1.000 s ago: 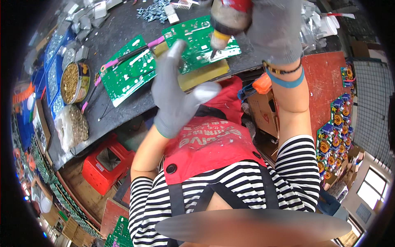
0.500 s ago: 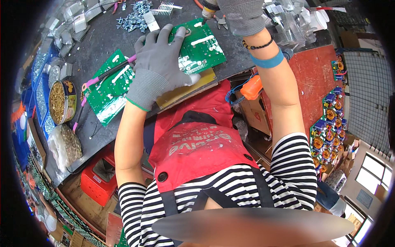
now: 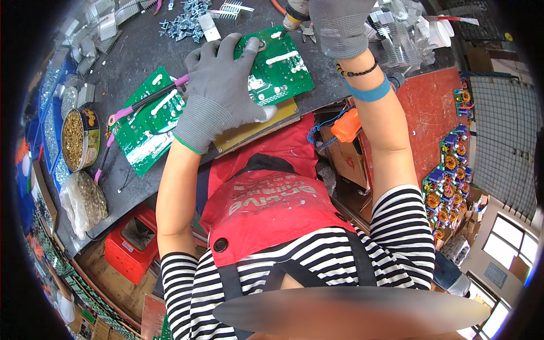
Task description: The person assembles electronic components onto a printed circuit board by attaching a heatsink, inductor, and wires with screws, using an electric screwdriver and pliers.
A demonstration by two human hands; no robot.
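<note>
My left hand (image 3: 218,85), in a grey glove, lies flat with fingers spread over a green circuit board (image 3: 283,65). The board shows its soldered side, with white strips, and rests partly on a yellowish plate (image 3: 266,126). At the top my right hand (image 3: 341,28), also gloved, is closed round a power screwdriver (image 3: 296,14); its fingers are partly cut off by the picture edge. The screwdriver's tip points down at the board's far edge. A second green board (image 3: 148,133) lies left of my left wrist, with black and pink cables (image 3: 148,101) across it.
Small metal clips (image 3: 190,22) lie in a heap at the far side, near pliers (image 3: 307,34). Metal heat sinks (image 3: 405,39) are piled at right. A tin of screws (image 3: 73,139) and a plastic bag (image 3: 84,204) stand at left. An orange tool (image 3: 345,124) hangs at the table edge.
My right hand and the screwdriver have shifted slightly right and nearer. My left hand stays spread on the board. The whole view has moved a little.
</note>
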